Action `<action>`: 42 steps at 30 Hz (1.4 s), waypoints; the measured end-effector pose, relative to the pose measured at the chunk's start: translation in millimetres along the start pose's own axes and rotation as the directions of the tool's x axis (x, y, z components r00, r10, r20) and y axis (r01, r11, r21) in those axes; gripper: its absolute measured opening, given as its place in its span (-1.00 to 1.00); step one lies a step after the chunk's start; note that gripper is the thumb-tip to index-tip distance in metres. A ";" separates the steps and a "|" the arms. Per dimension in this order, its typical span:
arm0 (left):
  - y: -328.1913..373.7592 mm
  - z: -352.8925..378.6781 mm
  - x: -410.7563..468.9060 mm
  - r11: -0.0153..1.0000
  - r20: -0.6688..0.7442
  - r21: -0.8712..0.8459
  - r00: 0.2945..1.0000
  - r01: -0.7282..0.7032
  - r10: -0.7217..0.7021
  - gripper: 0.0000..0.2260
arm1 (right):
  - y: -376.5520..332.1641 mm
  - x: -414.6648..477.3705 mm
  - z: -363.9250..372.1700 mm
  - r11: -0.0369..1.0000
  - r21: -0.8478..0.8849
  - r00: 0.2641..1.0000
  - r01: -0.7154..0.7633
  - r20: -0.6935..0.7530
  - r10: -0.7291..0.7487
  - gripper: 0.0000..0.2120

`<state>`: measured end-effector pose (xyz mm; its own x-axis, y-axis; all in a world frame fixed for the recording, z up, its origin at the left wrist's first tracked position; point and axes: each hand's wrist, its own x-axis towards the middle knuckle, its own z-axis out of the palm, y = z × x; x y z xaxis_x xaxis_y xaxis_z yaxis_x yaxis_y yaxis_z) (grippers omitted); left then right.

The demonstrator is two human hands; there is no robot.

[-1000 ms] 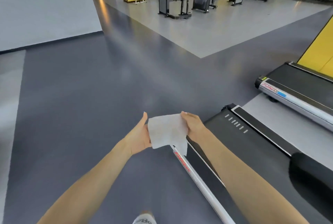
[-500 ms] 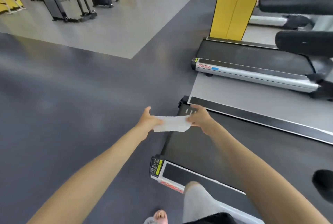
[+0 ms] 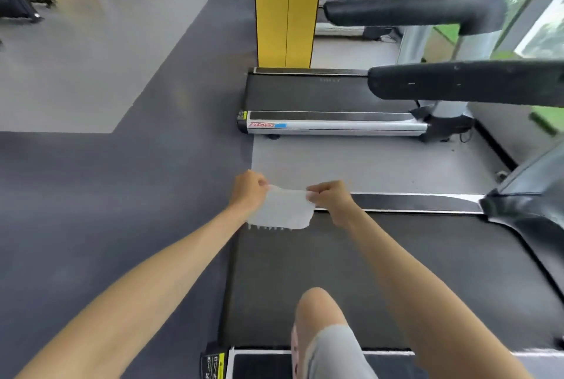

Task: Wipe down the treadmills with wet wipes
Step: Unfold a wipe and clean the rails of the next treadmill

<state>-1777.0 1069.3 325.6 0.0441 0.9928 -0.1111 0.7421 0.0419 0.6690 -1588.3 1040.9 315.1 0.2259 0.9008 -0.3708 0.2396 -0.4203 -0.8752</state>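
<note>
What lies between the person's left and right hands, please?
In the head view, a white wet wipe spans the gap, pinched at its top corners by the left hand and right hand, above the near treadmill's belt.

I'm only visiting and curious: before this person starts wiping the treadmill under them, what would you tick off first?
1. Both hands hold the wipe: ok. The left hand and right hand each pinch a top corner of the wet wipe.
2. Wipe opened out: ok. It hangs spread between the hands.
3. Treadmill within reach: ok. The hands are over the rear end of the near treadmill's belt.
4. Wipe touching a surface: cannot tell. It seems to hang just above the belt.
5. Wipe damp enough: cannot tell.
6. Belt at a standstill: cannot tell.
</note>
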 end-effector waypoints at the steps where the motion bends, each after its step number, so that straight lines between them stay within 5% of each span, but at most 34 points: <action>1: 16.9 7.5 27.2 1.000 0.036 0.020 0.999 0.000 -0.001 -0.87 | -4.7 18.8 -15.9 1.000 0.015 1.000 -0.005 -0.020 0.005 -0.75; 12: 217.4 56.0 204.3 0.993 0.360 -0.091 0.928 -0.069 0.097 -0.86 | -80.7 157.6 -213.0 0.998 0.055 0.968 -0.012 -0.248 0.026 -0.78; 20: 367.9 58.3 225.4 0.938 0.477 -0.050 0.817 -0.343 0.324 -0.90 | -130.5 132.3 -339.0 1.000 0.022 0.928 0.000 -0.373 0.009 -0.71; 24: 434.0 57.5 216.6 0.872 0.480 -0.083 0.748 -0.482 0.459 -0.90 | -152.3 101.2 -389.6 0.997 0.073 0.917 0.019 -0.398 0.012 -0.87; 26: 458.8 52.5 215.0 0.903 0.531 -0.199 0.732 -0.382 0.427 -0.91 | -160.9 89.0 -410.3 0.983 0.180 0.922 0.032 -0.385 0.041 -0.83; 28: 481.8 42.1 207.2 0.925 0.632 -0.358 0.696 -0.131 0.342 -0.89 | -170.2 78.4 -426.0 0.949 0.308 0.923 0.068 -0.381 0.057 -0.83; 32: 510.6 38.6 202.1 0.823 0.762 -0.504 0.583 0.262 0.281 -0.75 | -188.0 71.6 -441.2 0.895 0.427 0.925 0.131 -0.378 0.045 -0.80; 36: 527.2 51.3 218.9 0.781 0.821 -0.510 0.475 0.362 0.316 -0.86 | -193.6 72.4 -453.3 0.874 0.474 0.942 0.103 -0.329 0.067 -0.84; 39: 542.9 65.0 234.1 0.747 0.859 -0.493 0.384 0.446 0.338 -0.65 | -196.0 77.3 -470.8 0.693 0.702 0.969 0.163 -0.246 0.021 -0.82; 42: 562.5 88.6 253.0 0.816 0.898 -0.440 0.201 0.376 0.392 -0.54 | -199.1 100.8 -482.8 0.380 0.882 0.954 0.278 -0.299 -0.004 -0.70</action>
<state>-1289.1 1334.2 608.7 0.9001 0.1150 -0.4203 0.3279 0.4564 0.8271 -1157.4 1162.8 602.1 0.4968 0.8287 -0.2576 -0.6792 0.1865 -0.7098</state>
